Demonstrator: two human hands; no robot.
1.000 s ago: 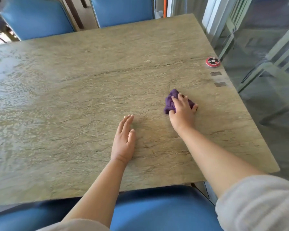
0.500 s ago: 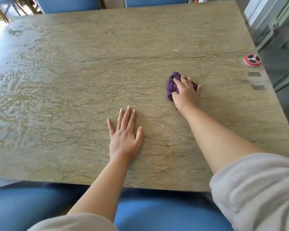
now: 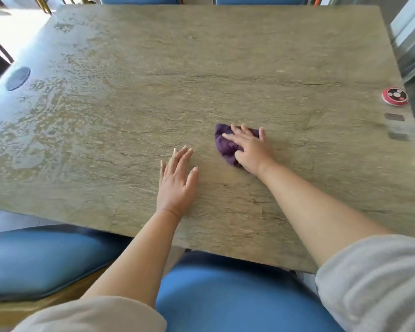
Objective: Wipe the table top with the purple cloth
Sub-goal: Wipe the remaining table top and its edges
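A: What does the crumpled purple cloth [image 3: 225,146] look like?

B: A dark violet wad, bunched into a lump, lying on the greenish-tan veined stone table top [image 3: 225,68]. It sits under the right hand [image 3: 250,149]; the cloth bulges out past the thumb side and beyond the fingertips on the far side.

A: And the fingers on it?

B: Straight and spread, pressing flat on top of the wad, not curled round it. The thumb lies along the cloth's near edge.

A: The other hand?

B: The left hand [image 3: 177,180] rests palm-down on the stone, fingers straight and slightly fanned, holding nothing. It lies just beside the cloth, on the right hand's thumb side, without touching it.

A: Anything else on the surface?

B: A round red-rimmed disc with a dark face [image 3: 394,96] sits near the table's edge, well apart from the right hand's little-finger side. Between it and the near edge are two small dark rectangular patches [image 3: 394,117]. Nothing lies between the fingers and the cloth.

A: The surface itself?

B: Beyond the left hand's little finger the stone shines with a mottled, wet-looking sheen, and a dark round inset [image 3: 17,78] shows there.

A: The room?

B: Blue padded chairs [image 3: 34,259] stand below both wrists; more blue chair backs line the far edge. Glass panels stand past the red disc.
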